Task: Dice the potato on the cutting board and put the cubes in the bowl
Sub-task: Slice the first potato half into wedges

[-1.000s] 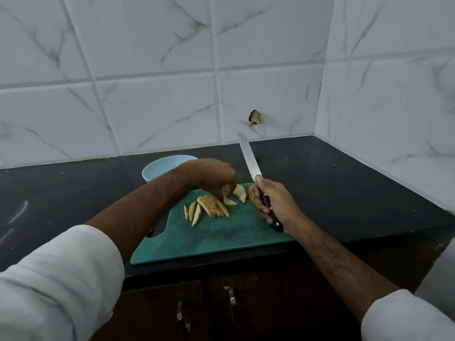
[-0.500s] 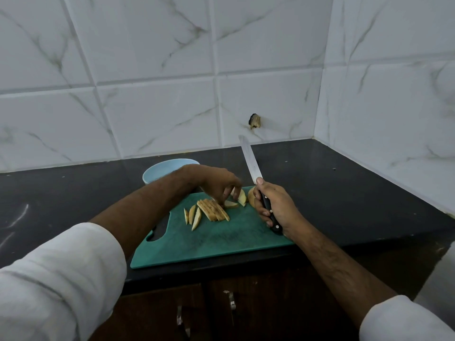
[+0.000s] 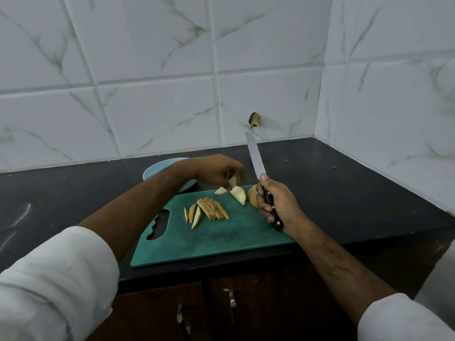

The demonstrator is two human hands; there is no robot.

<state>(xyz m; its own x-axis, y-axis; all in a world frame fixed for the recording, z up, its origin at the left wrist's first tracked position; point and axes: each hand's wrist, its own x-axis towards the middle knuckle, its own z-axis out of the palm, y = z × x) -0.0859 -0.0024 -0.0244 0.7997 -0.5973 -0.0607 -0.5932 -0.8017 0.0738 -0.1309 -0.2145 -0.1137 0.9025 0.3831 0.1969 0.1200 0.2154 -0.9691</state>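
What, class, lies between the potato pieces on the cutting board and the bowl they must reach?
Only the left hand and its forearm cross that gap, hiding part of the bowl. Otherwise nothing visible blocks the potato strips on the cutting board.

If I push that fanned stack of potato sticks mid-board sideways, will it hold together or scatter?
Likely scatters: the sticks lie loose, leaning on each other, nothing binding them. Each looks thin and stiff, so probably slides rather than bends. Cut faces may be wet and cling slightly to the board.
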